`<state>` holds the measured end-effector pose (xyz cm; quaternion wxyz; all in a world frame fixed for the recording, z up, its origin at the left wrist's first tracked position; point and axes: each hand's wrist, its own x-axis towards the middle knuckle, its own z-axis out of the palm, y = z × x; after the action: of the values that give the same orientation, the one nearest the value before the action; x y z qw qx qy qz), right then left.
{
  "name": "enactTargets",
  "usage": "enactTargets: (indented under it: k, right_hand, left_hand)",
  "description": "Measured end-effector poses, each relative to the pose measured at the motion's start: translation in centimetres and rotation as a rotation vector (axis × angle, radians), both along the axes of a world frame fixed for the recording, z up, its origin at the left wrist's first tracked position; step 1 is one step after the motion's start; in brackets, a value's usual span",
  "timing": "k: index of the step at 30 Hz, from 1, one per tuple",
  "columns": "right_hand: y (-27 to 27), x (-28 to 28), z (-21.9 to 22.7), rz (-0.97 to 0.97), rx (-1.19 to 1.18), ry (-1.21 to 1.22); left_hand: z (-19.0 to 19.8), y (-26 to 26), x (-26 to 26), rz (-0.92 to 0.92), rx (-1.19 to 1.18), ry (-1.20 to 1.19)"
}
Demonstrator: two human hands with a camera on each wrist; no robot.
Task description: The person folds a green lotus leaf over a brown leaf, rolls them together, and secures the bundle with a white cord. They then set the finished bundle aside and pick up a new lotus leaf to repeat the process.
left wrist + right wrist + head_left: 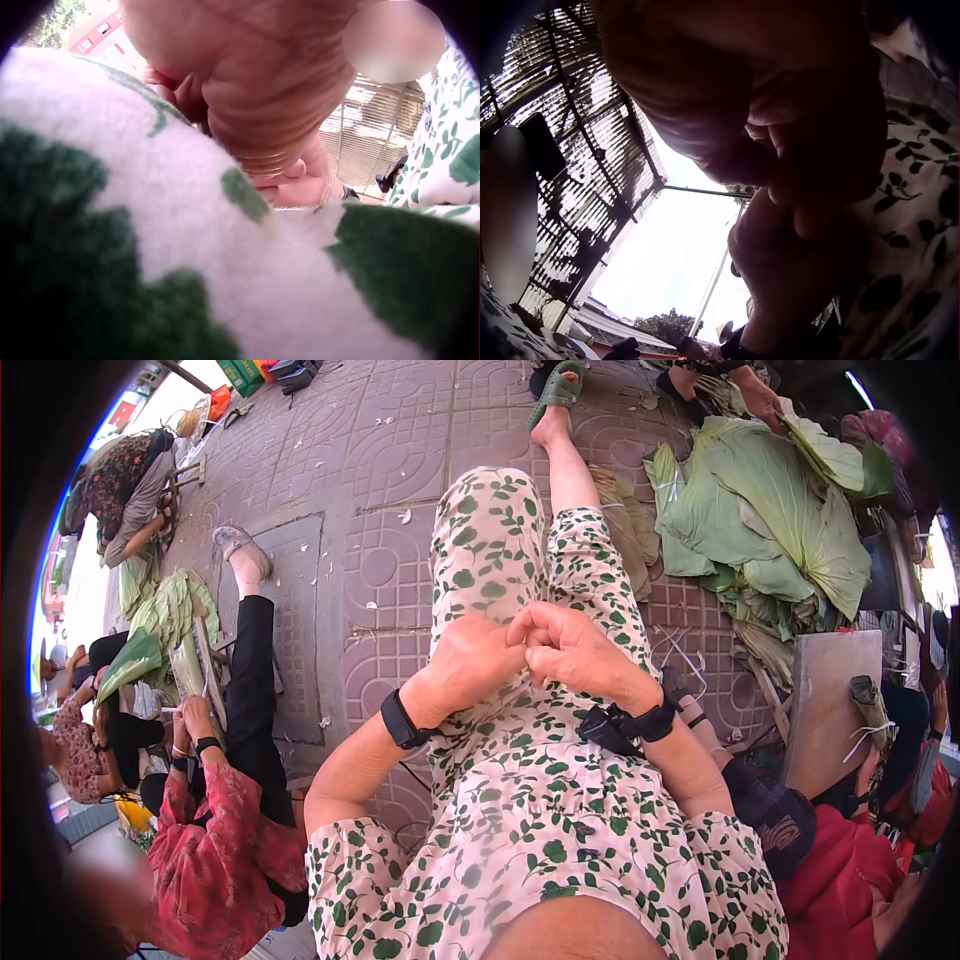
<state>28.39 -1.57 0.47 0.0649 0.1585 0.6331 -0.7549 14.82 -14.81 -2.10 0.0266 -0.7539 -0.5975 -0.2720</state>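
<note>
1. The person's left hand [472, 665] and right hand [580, 655] are together, meeting in front of the body, above the leaf-print trousers [490, 550].
2. The right hand's fingers are curled, with their tips against or right by the left hand. The left hand's fingers are mostly hidden, and whether either hand pinches anything small cannot be told.
3. The leaf-print trousers lie beneath the hands and reach away beyond them. Each wrist, just behind its hand, wears a black band.
4. Well beyond the hands, to their left, a green crate [240, 374] stands at the edge of the head view, near a dark bag [292, 374]. The contents of both are too small to tell.
5. To the right of the hands and farther out, large green leaves [770, 510] lie in an overlapping pile. Nearer, still on the right, a flat board [832, 705] is propped up.
6. To the left of the hands, a person in a red patterned top [215, 870] sits near more leaves [170, 625].
</note>
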Motion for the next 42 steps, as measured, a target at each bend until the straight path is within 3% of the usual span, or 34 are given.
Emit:
enactTargets:
  k: [2, 6, 9, 11, 13, 16, 26, 42]
  right_hand:
    - [-0.2, 0.2, -0.4, -0.07, -0.17, 0.069]
    - [0.0, 1.1, -0.5, -0.173, -0.249, 0.169]
    - [0.6, 2.0, 0.3, -0.304, -0.136, 0.152]
    - [0.8, 3.1, 0.2, -0.268, 0.181, 0.213]
    - [0.4, 4.1, 0.8, -0.293, 0.234, 0.239]
    - [0.4, 4.5, 0.8, -0.326, 0.525, 0.389]
    - [1.4, 4.4, -0.7, -0.309, 0.586, 0.194]
    - [3.1, 3.6, -1.3, -0.344, 0.6, 0.173]
  left_hand:
    - [0.3, 0.1, 0.0, 0.018, 0.036, -0.062]
    - [0.2, 0.5, -0.2, 0.052, 0.033, -0.085]
    - [1.0, 1.5, -0.4, 0.037, 0.061, -0.104]
    - [1.7, 2.5, -0.8, 0.031, 0.05, -0.084]
    - [2.3, 3.5, -1.1, 0.009, 0.048, -0.076]
    - [3.0, 5.7, -1.3, -0.026, 0.07, -0.077]
    - [1.7, 9.5, -1.7, -0.067, -0.191, -0.112]
    - [0.6, 11.8, -1.8, -0.049, -0.21, -0.189]
